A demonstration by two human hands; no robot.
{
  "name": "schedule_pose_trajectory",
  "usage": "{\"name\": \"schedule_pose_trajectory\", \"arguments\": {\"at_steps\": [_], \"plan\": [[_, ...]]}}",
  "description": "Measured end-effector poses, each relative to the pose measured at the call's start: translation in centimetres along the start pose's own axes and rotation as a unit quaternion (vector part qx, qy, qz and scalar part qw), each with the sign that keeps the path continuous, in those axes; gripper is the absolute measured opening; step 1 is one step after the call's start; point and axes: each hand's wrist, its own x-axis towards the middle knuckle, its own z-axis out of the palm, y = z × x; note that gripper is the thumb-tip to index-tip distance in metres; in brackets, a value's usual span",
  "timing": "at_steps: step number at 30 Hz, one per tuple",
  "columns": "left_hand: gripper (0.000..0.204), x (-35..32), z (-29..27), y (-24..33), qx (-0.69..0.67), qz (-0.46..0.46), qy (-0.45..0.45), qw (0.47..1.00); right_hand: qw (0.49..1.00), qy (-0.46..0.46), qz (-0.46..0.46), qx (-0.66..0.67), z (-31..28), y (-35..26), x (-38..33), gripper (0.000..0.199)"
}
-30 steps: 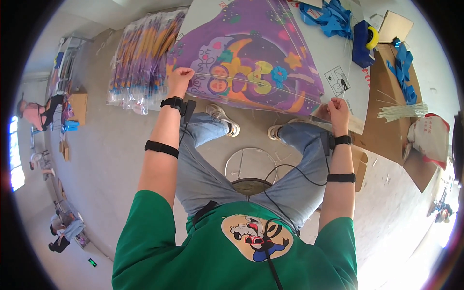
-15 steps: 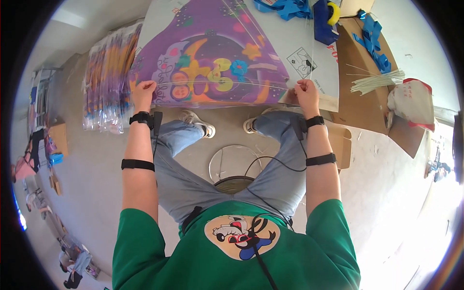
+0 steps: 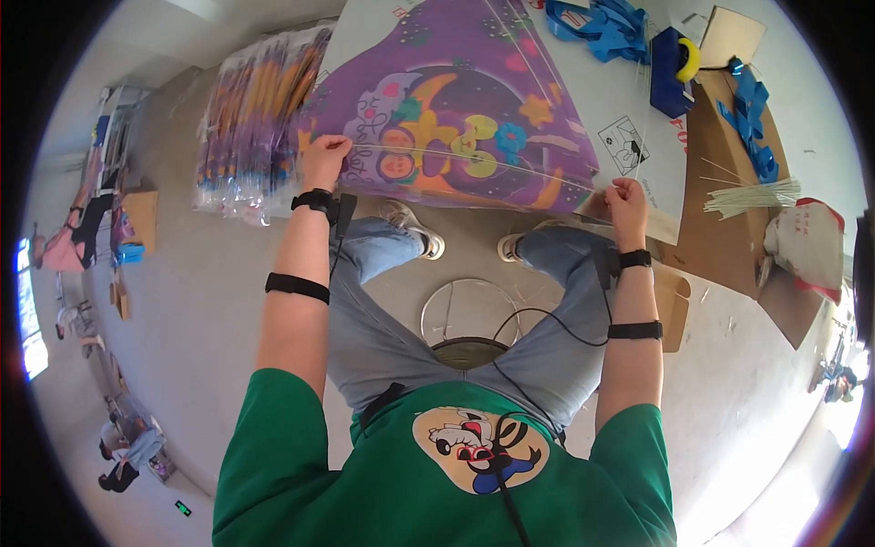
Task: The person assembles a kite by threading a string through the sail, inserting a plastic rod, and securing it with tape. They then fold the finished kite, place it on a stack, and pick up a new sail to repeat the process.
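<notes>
A purple triangular sheet [image 3: 419, 100] printed with a moon, stars and cartoon figures lies in front of me on a white board [image 3: 661, 196]. Across its near part runs a thin white rod [image 3: 474, 158], slightly bowed. My left hand [image 3: 326, 162] pinches it over the sheet's left side. At the near right corner, my right hand [image 3: 627, 214] is closed in a pinch at the other end. From those right fingers another thin pale line goes up over the board; I cannot tell whether it is rod or cord. Further pale lines cross the sheet's upper right.
Left of the board lies a stack of plastic-wrapped colourful packs [image 3: 251, 128]. To the right are a blue tape dispenser [image 3: 672, 77], blue ribbons [image 3: 602, 32], a cardboard box [image 3: 720, 237], a bundle of pale sticks [image 3: 752, 196] and a white sack [image 3: 807, 246]. Other people appear far left.
The whole view has swung, so the scene sits further right in the picture. Both hands keep their pinches, with the rod stretched between them over the purple sheet.
</notes>
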Motion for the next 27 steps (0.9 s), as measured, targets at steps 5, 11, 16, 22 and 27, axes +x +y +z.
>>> {"name": "schedule_pose_trajectory", "arguments": {"at_steps": [5, 11, 16, 22, 27], "plan": [[0.017, 0.2, -0.2, -0.3, -0.007, -0.013, 0.007, 1.000, 0.999, -0.007, 0.024, 0.026, 0.3, -0.4, -0.1, 0.021], [0.016, 0.2, 0.3, -0.1, -0.013, 0.005, 0.008, 1.000, 0.999, -0.003, 0.028, 0.045, 0.1, -0.3, -0.4, 0.019], [0.016, -0.2, 0.2, -0.1, 0.024, 0.019, 0.023, 0.999, 0.998, -0.003, 0.032, 0.046, 0.3, -0.5, -0.6, 0.018], [0.017, -0.7, 0.5, 0.8, 0.079, 0.021, 0.034, 0.996, 0.999, 0.003, 0.025, 0.047, 0.2, 0.0, -0.5, 0.018], [0.017, -0.7, 0.6, 0.8, 0.096, 0.042, 0.048, 0.993, 0.999, 0.004, 0.028, 0.038, 0.3, -0.2, -0.5, 0.019]]}}
